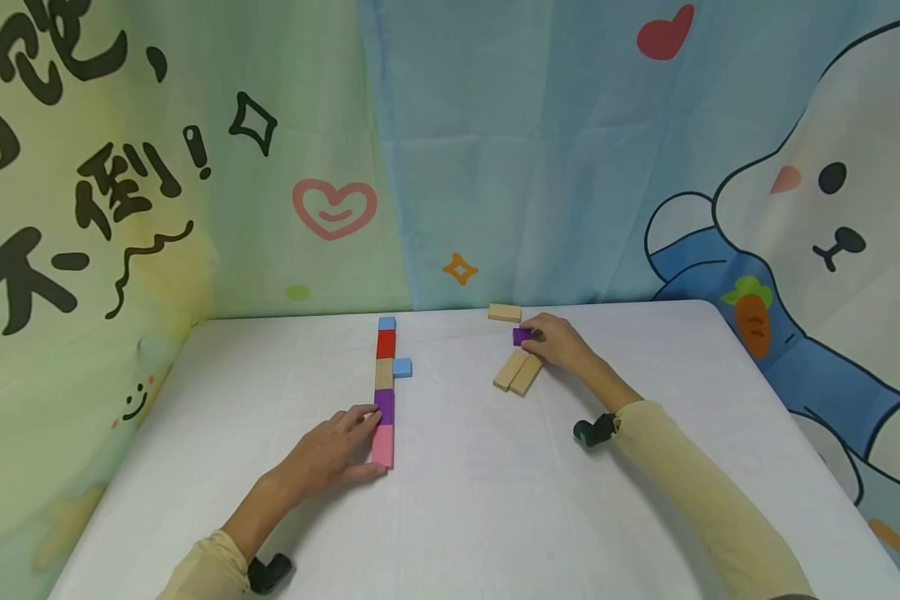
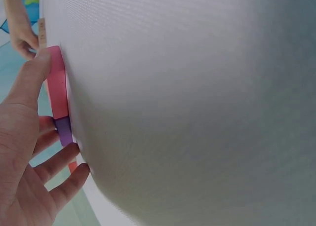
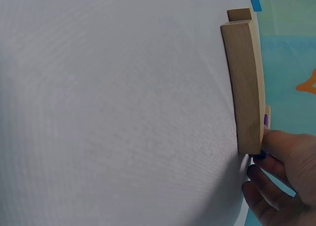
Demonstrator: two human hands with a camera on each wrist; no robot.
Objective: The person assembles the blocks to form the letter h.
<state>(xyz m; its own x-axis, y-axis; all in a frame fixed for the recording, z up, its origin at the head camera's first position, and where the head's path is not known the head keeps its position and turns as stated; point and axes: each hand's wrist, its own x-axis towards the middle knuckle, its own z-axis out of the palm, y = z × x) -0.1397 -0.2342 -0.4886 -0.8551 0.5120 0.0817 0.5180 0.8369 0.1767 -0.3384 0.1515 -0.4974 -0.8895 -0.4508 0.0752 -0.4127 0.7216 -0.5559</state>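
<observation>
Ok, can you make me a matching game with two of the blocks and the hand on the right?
1. pink block
2. red block
3. right hand

A. between a blue block and a plain wooden block
B. pinching a purple block
C. at the thumb of the left hand

Pairs: 1-C, 2-A, 3-B
</observation>
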